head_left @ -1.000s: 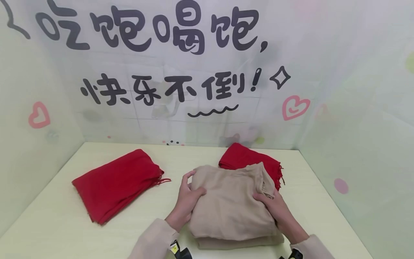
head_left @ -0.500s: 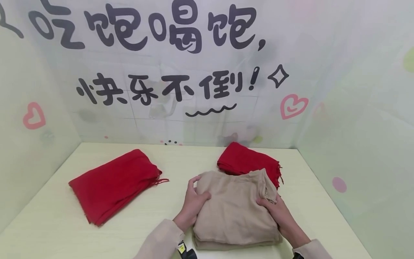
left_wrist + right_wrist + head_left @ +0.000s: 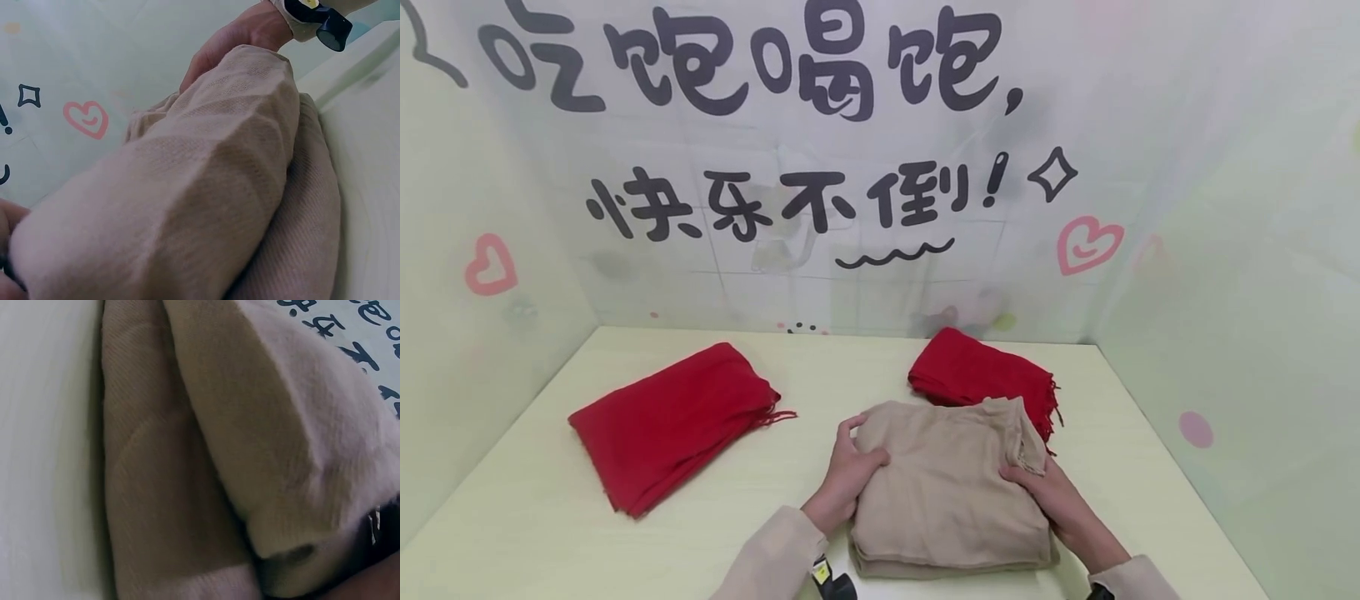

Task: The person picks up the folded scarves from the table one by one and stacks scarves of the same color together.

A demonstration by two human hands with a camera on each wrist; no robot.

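Observation:
A beige folded scarf [image 3: 947,492] lies in thick layers at the front of the table, a little fringe showing at its far right corner. My left hand [image 3: 847,473] grips its left side, thumb on top and fingers around the far left corner. On the right side, my right hand [image 3: 1056,497] holds the edge by the fringe, thumb over the cloth and the other fingers hidden beneath. The left wrist view shows the upper fold [image 3: 187,181] bulging over a lower layer [image 3: 312,206]. In the right wrist view, two layers [image 3: 162,462] stand slightly apart.
Behind the beige scarf, partly covered by it, lies a red folded scarf [image 3: 973,364] with fringe. Another red scarf [image 3: 673,425] is folded at the left of the pale table [image 3: 760,492]. Printed curtains [image 3: 820,292] enclose the back and both sides.
Both hands have shifted slightly right and toward me with the beige scarf's upper part, which now sits more squarely over the lower layer. More of the red scarf behind shows.

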